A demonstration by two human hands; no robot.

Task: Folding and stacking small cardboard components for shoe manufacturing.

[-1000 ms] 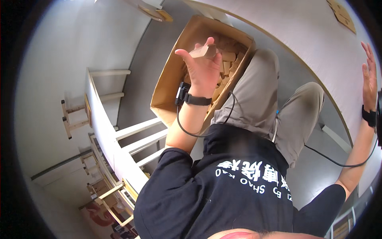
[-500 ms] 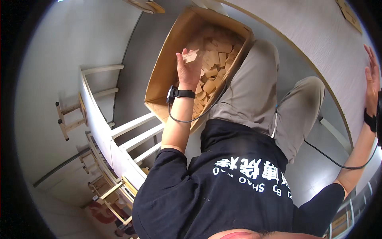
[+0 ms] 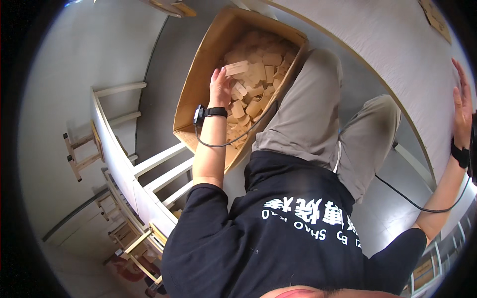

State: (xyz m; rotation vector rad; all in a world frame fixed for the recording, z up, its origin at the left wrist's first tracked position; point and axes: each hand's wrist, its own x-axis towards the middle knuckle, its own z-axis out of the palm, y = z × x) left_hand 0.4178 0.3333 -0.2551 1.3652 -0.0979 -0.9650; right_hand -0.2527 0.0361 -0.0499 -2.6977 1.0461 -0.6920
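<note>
My left hand point(image 3: 220, 88) is inside a large open cardboard box point(image 3: 196, 92), which stands left of my knees. Its fingers are closed on the end of a small flat tan cardboard piece point(image 3: 236, 68) with faint marks on it. Below the hand lies a heap of similar tan cardboard pieces point(image 3: 254, 94), loose and overlapping. At the far right, my right hand point(image 3: 463, 107) lies with its fingers stretched out against the pale table point(image 3: 397, 54), and nothing shows in it.
A flat brown cardboard piece point(image 3: 435, 19) lies on the table at the top right. Dark cables run from both wristbands. White rails point(image 3: 161, 159) and wooden stools point(image 3: 82, 151) stand to the left. My knees are between box and table.
My left hand has moved left and slightly down with the cardboard piece, which now sticks out beyond the fingertips. The right hand has barely moved. The whole view has shifted slightly.
</note>
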